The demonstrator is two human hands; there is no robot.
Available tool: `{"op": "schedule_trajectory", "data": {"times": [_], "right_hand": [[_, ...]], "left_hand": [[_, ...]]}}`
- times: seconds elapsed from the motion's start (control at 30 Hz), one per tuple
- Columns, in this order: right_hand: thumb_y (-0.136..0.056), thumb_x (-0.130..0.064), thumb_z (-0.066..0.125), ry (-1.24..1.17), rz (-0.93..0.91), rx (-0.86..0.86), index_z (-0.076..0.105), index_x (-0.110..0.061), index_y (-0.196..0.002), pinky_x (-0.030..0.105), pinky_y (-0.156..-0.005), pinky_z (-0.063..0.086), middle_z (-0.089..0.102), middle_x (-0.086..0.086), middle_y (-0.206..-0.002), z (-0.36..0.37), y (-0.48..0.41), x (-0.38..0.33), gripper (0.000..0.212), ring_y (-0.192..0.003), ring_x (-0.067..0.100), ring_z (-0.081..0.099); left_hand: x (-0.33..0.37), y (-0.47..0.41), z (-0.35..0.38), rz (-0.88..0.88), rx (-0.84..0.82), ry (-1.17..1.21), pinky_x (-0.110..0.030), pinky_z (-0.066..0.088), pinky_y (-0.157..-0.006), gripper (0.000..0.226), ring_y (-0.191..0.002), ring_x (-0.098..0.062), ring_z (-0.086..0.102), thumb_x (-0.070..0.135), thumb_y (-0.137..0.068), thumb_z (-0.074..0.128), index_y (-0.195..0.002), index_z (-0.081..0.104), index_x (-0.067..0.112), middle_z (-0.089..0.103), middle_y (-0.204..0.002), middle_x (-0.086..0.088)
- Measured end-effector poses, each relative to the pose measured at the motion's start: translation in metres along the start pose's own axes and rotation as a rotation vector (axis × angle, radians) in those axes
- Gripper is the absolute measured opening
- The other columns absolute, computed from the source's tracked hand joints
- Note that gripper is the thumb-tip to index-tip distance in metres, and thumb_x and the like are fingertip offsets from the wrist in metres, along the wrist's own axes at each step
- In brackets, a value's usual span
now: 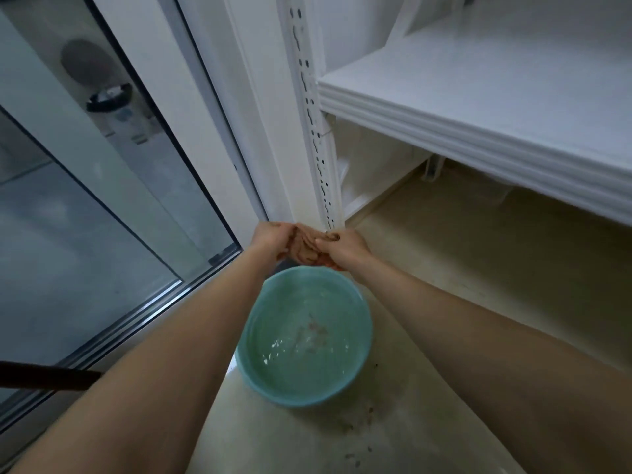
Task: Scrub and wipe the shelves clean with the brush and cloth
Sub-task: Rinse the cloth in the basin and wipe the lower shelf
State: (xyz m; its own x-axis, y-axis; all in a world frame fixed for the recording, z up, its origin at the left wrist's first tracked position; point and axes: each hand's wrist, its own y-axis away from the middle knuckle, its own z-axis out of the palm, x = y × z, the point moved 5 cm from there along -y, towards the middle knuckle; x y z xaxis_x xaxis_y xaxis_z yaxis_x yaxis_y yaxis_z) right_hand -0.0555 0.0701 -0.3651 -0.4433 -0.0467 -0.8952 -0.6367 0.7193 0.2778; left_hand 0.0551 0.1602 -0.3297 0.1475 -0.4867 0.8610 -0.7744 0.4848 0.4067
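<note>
Both hands grip a wet, bunched brownish cloth (305, 248) just above the far rim of a teal basin (355, 357). My left hand (270, 236) holds the cloth's left end and my right hand (345, 246) its right end, fingers curled round it. The basin stands on the cream lower shelf (478, 268) and holds water with some brown specks. A white shelf (478, 107) juts out at the upper right. No brush is in view.
A white perforated upright rail (313, 124) runs down to the hands. A glass door (85, 200) with a metal track fills the left side. Dirt specks lie on the lower shelf near the basin. A dark bar (44, 376) enters at the left edge.
</note>
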Motion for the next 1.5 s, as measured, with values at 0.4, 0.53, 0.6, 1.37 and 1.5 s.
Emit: {"op": "schedule_trajectory", "data": {"times": [0.4, 0.53, 0.6, 1.37, 1.5], "right_hand": [[-0.082, -0.002, 0.054, -0.663, -0.221, 0.435, 0.069, -0.012, -0.090, 0.035, -0.075, 0.060, 0.070, 0.009, -0.090, -0.171, 0.008, -0.207, 0.020, -0.076, 0.024, 0.068], [-0.081, -0.014, 0.068, -0.755, -0.185, 0.526, 0.064, -0.010, -0.081, 0.022, -0.045, 0.042, 0.057, 0.005, -0.064, -0.231, 0.003, -0.197, 0.006, -0.050, 0.014, 0.049], [-0.077, -0.026, 0.077, -0.770, -0.152, 0.565, 0.058, -0.012, -0.076, 0.020, -0.039, 0.036, 0.052, 0.002, -0.058, -0.251, -0.003, -0.185, 0.024, -0.039, 0.011, 0.042], [-0.097, -0.018, 0.042, 0.367, 0.103, 0.827, 0.060, -0.019, -0.125, 0.037, -0.102, 0.038, 0.053, 0.010, -0.130, -0.358, 0.033, -0.163, 0.033, -0.124, 0.031, 0.043], [-0.097, -0.015, 0.043, 0.415, 0.098, 0.846, 0.059, -0.020, -0.123, 0.036, -0.096, 0.038, 0.048, 0.011, -0.130, -0.359, 0.047, -0.165, 0.031, -0.125, 0.031, 0.038]], "left_hand": [[0.241, 0.064, 0.016, 0.660, 0.037, 0.169, -0.039, 0.054, -0.082, 0.006, -0.082, -0.025, 0.065, 0.016, -0.088, 0.061, -0.087, 0.064, 0.010, 0.067, -0.085, -0.010], [0.270, 0.061, 0.058, 0.712, -0.011, 0.120, -0.038, 0.055, -0.085, 0.015, -0.090, -0.026, 0.068, 0.024, -0.092, 0.058, -0.087, 0.068, 0.015, 0.071, -0.090, -0.009], [0.272, 0.052, 0.080, 0.640, -0.099, 0.177, -0.035, 0.055, -0.084, 0.023, -0.089, -0.025, 0.068, 0.031, -0.094, 0.055, -0.088, 0.069, 0.014, 0.071, -0.091, -0.010], [0.233, 0.167, 0.273, 1.391, -0.667, -1.000, -0.037, 0.033, -0.103, 0.036, -0.120, -0.028, 0.045, 0.025, -0.099, 0.035, -0.128, 0.046, 0.007, 0.052, -0.128, -0.013], [0.239, 0.160, 0.266, 1.440, -0.670, -1.003, -0.037, 0.035, -0.101, 0.040, -0.121, -0.028, 0.047, 0.035, -0.098, 0.041, -0.130, 0.048, 0.013, 0.054, -0.129, -0.011]]}}
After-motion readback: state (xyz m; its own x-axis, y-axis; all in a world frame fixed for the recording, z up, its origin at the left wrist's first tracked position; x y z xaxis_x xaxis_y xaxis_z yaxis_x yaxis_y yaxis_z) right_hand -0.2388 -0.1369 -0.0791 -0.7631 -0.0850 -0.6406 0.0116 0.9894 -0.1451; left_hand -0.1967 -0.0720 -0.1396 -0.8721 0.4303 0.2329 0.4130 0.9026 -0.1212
